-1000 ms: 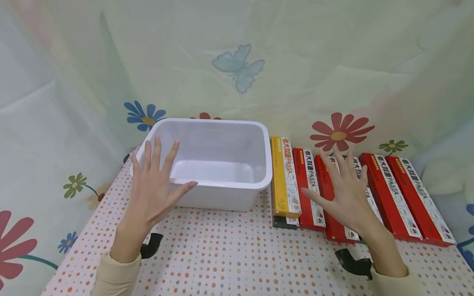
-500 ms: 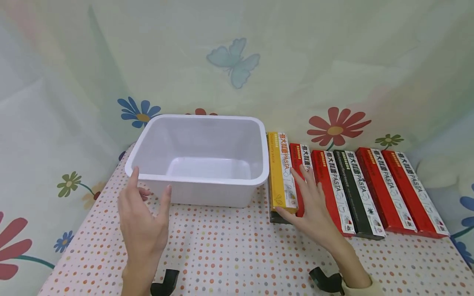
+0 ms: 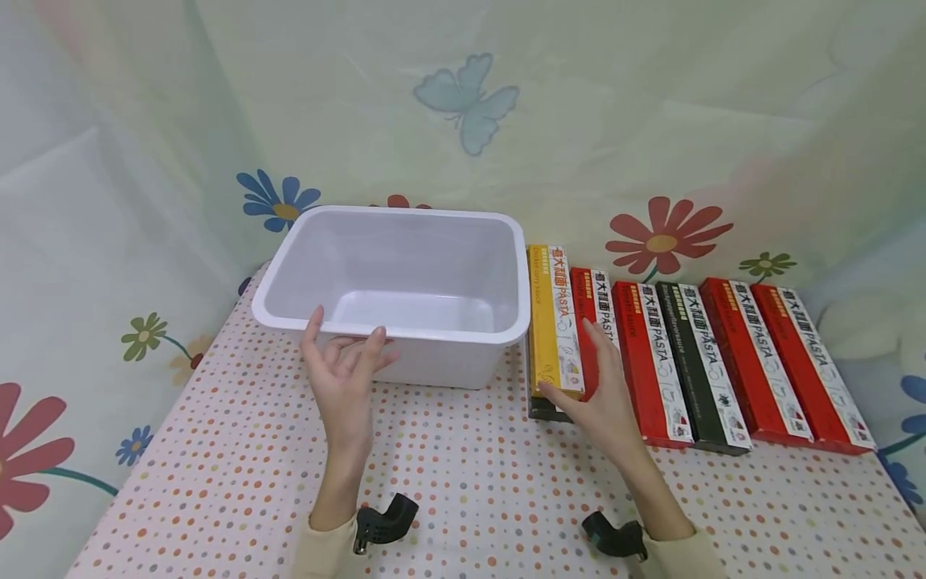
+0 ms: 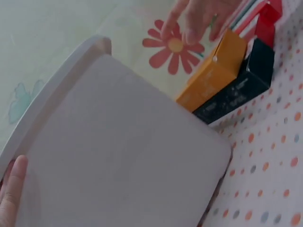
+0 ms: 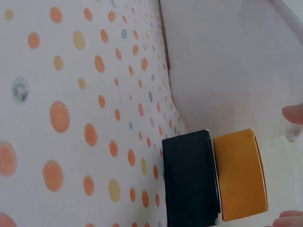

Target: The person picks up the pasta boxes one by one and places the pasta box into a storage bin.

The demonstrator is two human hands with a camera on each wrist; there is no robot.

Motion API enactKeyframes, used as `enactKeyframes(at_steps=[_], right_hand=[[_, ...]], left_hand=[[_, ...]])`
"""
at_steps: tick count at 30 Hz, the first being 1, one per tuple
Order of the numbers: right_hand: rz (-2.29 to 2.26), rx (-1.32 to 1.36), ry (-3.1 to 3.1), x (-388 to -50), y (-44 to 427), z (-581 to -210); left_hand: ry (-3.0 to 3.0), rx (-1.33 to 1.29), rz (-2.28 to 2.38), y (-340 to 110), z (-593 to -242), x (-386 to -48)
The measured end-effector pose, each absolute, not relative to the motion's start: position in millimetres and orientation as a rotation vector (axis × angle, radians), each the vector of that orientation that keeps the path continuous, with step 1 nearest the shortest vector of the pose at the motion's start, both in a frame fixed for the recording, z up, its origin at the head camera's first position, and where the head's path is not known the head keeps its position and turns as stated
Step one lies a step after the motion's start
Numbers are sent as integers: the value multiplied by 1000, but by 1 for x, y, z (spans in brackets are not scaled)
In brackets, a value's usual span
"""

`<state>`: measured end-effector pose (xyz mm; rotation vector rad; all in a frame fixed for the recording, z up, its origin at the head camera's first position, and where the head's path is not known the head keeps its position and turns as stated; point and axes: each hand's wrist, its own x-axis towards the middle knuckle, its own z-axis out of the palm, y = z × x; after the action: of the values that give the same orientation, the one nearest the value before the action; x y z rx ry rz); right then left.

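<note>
Toward the back edge of the dotted surface, left of its middle, a white tub stands upright. Just beside its right wall, a yellow box lies flat on top of a dark box; a red box lies next to them, more boxes continuing toward the surface's right edge.

Change over the last second: both hands came in from a spread, raised pose. Left hand shifted rightward from the tub's front left corner to its front rim; right hand came left, to the near end of the yellow box. Reading: reach looks nearly complete, yellow box not yet lifted.

Right hand: wide, holding nothing. Yellow box sits between thumb and fingers, thumb by its near left corner; right wrist view shows a gap, so apart.

Left hand: fingers partly bent, thumb well away from the index finger. One digit lies at the underside of the rim; firm contact cannot be told.
</note>
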<state>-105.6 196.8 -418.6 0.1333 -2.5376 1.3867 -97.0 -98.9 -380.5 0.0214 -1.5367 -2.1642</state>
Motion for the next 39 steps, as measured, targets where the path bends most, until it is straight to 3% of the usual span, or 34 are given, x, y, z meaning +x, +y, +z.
enactKeyframes(at_steps=[15, 39], right_hand=[[1370, -25, -2556, -118, 172, -439], [1250, -205, -2600, -120, 165, -449]], left_hand=[[-1280, 99, -2078, -85, -386, -114], [-1390, 72, -2047, -86, -387, -117]])
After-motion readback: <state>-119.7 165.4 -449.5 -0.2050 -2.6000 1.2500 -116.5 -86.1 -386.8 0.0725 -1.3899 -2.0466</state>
